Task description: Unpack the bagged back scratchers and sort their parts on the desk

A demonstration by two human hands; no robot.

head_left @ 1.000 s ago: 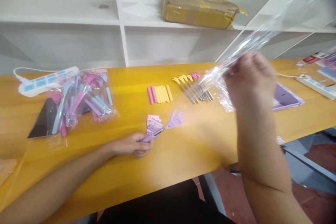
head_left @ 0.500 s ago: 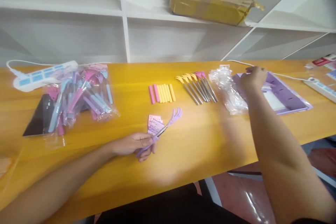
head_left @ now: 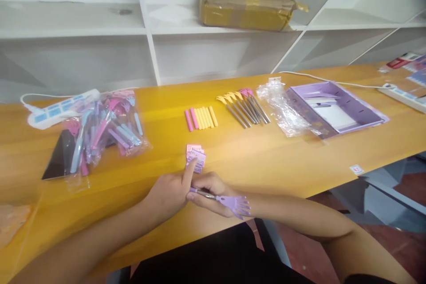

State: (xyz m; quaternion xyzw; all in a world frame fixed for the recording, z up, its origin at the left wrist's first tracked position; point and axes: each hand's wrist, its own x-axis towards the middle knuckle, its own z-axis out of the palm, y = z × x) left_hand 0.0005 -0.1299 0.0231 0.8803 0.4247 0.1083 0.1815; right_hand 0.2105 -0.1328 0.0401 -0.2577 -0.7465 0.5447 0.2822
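Note:
A purple back scratcher point(head_left: 233, 204) with a hand-shaped head and short metal shaft lies across my two hands, its head toward the right. My left hand point(head_left: 171, 193) is closed around its purple handle end, one finger stretched forward over the cards. Meeting it from the other side, my right hand point(head_left: 213, 188) closes on the scratcher near its shaft. Much of the handle is hidden by the fingers. Just beyond my hands is a small fanned stack of pink and purple cards point(head_left: 197, 159). Several yellow and pink grip tubes point(head_left: 203, 117) lie in a row farther back.
Metal-shafted scratchers point(head_left: 244, 108) with yellow and pink heads lie beside clear plastic bags point(head_left: 282, 111). On the right is an open purple box point(head_left: 361, 117). Bagged scratchers point(head_left: 106, 128) lie left, near a power strip point(head_left: 61, 108). A taped carton point(head_left: 246, 9) rests on the shelf.
My right hand has come back from the purple box to the back scratcher. The scratcher's head has swung down and right, toward me. The view has shifted slightly.

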